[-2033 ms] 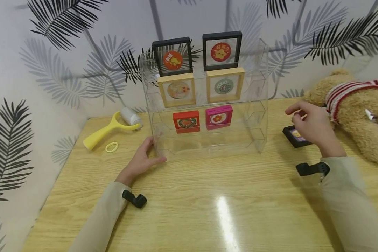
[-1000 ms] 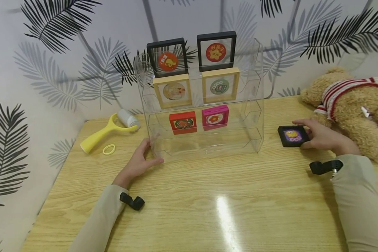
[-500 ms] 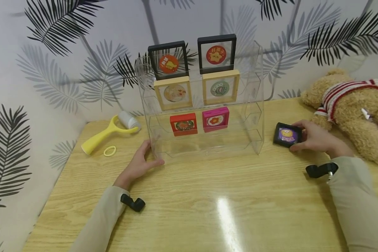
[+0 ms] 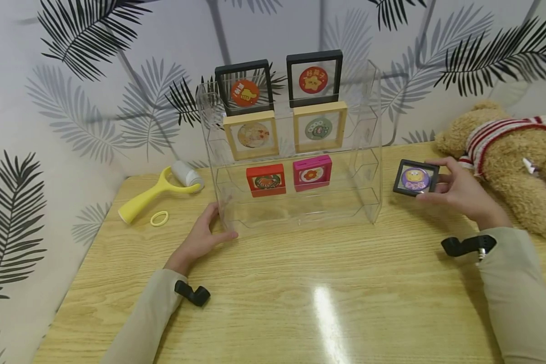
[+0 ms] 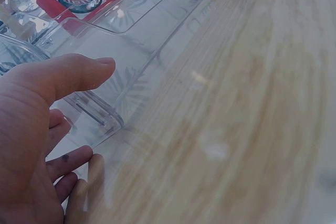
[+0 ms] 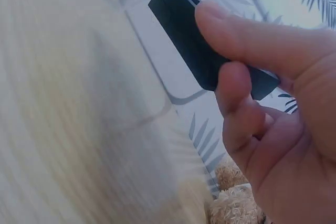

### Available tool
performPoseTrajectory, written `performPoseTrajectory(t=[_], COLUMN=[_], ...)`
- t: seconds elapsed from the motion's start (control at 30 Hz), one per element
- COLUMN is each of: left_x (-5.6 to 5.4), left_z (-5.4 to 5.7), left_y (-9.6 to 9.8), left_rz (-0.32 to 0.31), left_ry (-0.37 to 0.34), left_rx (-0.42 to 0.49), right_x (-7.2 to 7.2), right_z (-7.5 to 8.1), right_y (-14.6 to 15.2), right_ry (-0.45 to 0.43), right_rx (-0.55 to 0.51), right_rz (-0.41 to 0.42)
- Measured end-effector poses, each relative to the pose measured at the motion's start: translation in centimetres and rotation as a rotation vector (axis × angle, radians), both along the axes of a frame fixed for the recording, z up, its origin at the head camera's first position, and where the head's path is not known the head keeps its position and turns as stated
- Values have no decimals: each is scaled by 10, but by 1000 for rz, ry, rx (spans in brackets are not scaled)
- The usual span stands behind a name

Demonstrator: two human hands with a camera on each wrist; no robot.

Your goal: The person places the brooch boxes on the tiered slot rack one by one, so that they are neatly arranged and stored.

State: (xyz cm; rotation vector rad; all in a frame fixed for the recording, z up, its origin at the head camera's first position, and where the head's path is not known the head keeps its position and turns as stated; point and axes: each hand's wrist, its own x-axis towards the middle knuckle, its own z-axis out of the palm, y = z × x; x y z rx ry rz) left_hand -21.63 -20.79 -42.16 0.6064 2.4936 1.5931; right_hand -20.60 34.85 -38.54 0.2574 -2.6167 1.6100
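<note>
In the head view, my right hand [image 4: 465,192] pinches a small black display frame [image 4: 416,178] by its right side, thumb at the front. The frame holds a round purple and yellow badge and is lifted off the table, tilted. The right wrist view shows the dark edge of this frame [image 6: 189,40] between thumb and fingers. My left hand [image 4: 201,235] grips the lower left corner of a clear acrylic display rack [image 4: 300,205], with the thumb in front; part of the fingers is hidden behind it. The rack's clear corner [image 5: 100,111] also shows in the left wrist view.
The rack bears black frames [image 4: 314,78], wooden frames [image 4: 319,127], a red frame [image 4: 266,180] and a pink frame [image 4: 312,173]. A teddy bear [image 4: 514,162] lies at right. A yellow slingshot-shaped tool [image 4: 154,194], a yellow ring [image 4: 159,218] and a grey-white cylinder [image 4: 187,175] lie left.
My right hand has come down to the black frame, taken hold of it and raised it from the table, tipping its face toward me. The left hand has stayed at the rack.
</note>
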Motion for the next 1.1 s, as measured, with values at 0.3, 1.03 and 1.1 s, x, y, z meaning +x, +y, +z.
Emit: performPoseTrajectory(t=[0.3,1.03,1.1], left_x=[0,3,2], left_z=[0,5,4], left_y=[-1,0,0], left_rz=[-2,-4,-10], left_ry=[2,-10,-11], left_rx=[-4,-2,0], right_x=[0,13,16], right_z=[3,50,57], right_y=[0,-39,-47], right_ry=[116,439,473], right_rx=[-157,-617,-632], right_rz=[31,-29,-2])
